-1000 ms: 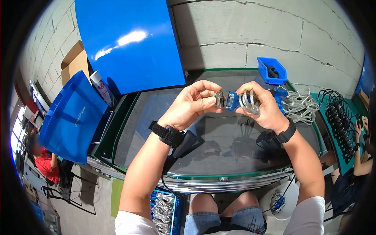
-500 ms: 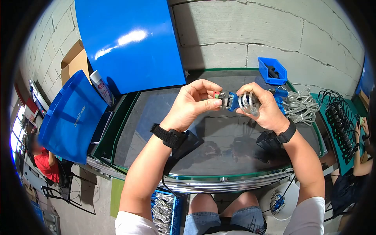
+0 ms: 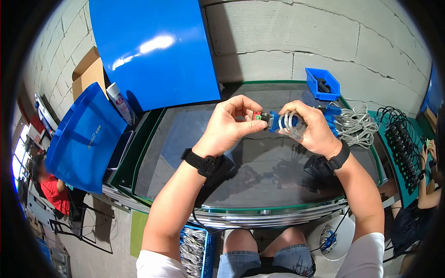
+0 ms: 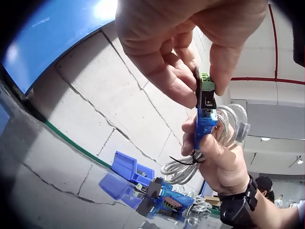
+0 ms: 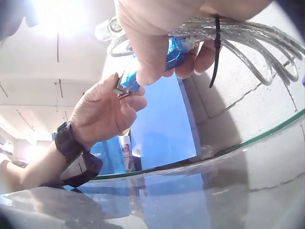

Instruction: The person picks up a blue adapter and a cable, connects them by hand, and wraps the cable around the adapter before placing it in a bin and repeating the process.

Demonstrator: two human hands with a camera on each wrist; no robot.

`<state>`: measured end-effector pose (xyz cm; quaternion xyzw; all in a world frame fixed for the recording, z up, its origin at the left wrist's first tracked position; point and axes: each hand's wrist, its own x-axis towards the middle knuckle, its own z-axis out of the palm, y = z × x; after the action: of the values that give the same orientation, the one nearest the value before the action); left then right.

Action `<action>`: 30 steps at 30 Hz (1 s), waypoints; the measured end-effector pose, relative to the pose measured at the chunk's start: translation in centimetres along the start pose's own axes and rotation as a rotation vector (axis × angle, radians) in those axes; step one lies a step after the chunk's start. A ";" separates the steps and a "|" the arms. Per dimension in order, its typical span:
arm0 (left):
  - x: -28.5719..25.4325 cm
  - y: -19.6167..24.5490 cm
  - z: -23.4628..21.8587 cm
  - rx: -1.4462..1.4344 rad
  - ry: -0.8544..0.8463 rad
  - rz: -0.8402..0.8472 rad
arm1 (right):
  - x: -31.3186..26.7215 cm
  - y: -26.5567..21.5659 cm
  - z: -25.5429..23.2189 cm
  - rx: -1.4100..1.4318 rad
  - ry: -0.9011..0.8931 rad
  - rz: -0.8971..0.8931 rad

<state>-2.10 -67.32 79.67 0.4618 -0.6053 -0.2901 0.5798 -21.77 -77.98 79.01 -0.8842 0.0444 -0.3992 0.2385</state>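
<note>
Hands meet above the glass worktop (image 3: 185,153), roughly at 12 o'clock from the body. Left hand (image 3: 227,125) pinching a small green-and-black terminal adapter (image 3: 258,116) between thumb and fingers; grip narrow, closed on the adapter. In the left wrist view the adapter (image 4: 205,90) sits on the end of a blue connector (image 4: 205,126), touching it. Right hand (image 3: 310,127) wrapped round that blue connector (image 3: 274,121) and a coiled translucent cable (image 3: 289,124); grip closed on both, with a black tie across the coil (image 5: 217,43) in the right wrist view.

At 1 o'clock from the hands, a blue bin (image 3: 322,83) on the worktop near the wall. At 3 o'clock, a pile of grey cables (image 3: 357,123) with blue connectors beside it. At 9 to 10 o'clock, a blue bag (image 3: 79,139), a spray can (image 3: 119,104) and a cardboard box (image 3: 88,74). At 11 o'clock, a blue panel (image 3: 153,51) leaning against the block wall.
</note>
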 end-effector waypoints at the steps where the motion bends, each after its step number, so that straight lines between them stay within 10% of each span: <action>1: 0.0 0.0 0.0 -0.007 -0.003 -0.014 | 0.0 -0.1 -0.1 -0.016 -0.012 0.002; 20: -0.1 0.0 1.2 -0.185 -0.134 0.051 | 0.2 -0.5 0.6 0.053 0.055 0.018; 30: -0.1 0.0 0.5 -0.297 0.002 0.038 | -0.2 0.5 -0.9 0.709 0.072 0.297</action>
<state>-2.61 -67.27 79.55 0.3597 -0.5637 -0.3649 0.6479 -22.48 -78.69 79.15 -0.7162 0.0393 -0.3816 0.5830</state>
